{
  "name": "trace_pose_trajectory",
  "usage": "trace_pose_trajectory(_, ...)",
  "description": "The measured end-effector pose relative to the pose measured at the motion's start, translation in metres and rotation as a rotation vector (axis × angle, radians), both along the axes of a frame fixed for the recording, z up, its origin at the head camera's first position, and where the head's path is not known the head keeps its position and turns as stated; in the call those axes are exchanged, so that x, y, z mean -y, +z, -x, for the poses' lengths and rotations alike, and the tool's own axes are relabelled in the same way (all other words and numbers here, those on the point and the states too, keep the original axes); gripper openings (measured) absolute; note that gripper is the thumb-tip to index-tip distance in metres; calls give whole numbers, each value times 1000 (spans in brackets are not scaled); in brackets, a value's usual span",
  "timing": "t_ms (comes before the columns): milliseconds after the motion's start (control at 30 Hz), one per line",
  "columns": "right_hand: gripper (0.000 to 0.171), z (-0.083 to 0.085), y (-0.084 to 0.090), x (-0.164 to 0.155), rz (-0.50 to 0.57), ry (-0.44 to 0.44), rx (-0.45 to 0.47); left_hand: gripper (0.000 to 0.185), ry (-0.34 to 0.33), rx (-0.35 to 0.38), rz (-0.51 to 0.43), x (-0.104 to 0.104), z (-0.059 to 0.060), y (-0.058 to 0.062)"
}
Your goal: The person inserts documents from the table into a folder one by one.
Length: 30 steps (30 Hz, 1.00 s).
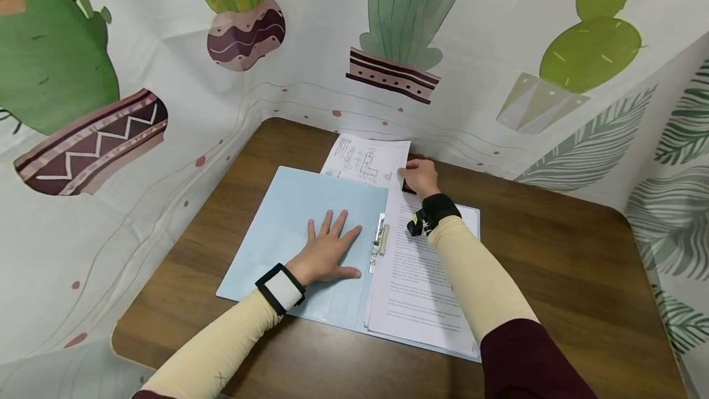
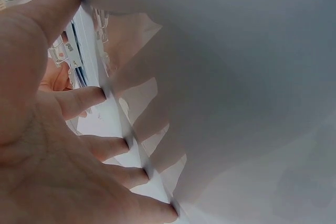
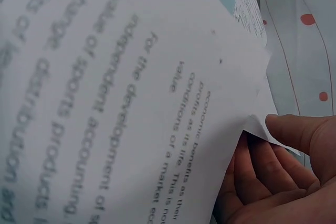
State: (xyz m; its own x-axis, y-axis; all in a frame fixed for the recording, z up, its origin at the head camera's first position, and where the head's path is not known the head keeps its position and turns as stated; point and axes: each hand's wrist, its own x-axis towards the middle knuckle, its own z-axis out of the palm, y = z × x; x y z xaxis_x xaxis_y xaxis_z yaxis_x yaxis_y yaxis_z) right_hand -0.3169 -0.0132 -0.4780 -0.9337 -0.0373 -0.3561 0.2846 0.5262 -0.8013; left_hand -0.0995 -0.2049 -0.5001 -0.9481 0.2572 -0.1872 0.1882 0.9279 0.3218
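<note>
A light blue folder lies spread out on the wooden table. My left hand rests on its left cover with the fingers spread; in the left wrist view, the fingertips of the left hand touch the pale surface. A metal clip sits along the spine. Printed text sheets cover the right side. At their far end my right hand pinches paper by a corner. The right wrist view shows the thumb of the right hand above a text sheet, with fingers beneath.
A sheet with line drawings sticks out past the folder's far edge, beside the right hand. The brown table reaches a white cloth with cactus prints at the back and left. Leaf-print cloth hangs on the right.
</note>
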Motion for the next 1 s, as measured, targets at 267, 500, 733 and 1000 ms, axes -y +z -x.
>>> trace_pose_trajectory(267,32,0,-5,-2,-10,12,-57,100,-12,-15,-13,-1,0,1)
trace_pose_trajectory(500,24,0,-6,0,16,18,-97,99,-15,-18,-29,2,0,0)
trace_pose_trajectory(733,22,-4,2,0,84,14,-158,99,-25,-30,-33,5,0,0)
trace_pose_trajectory(1000,18,-7,22,3,230,2,-362,99,-16,-19,-46,2,-1,2)
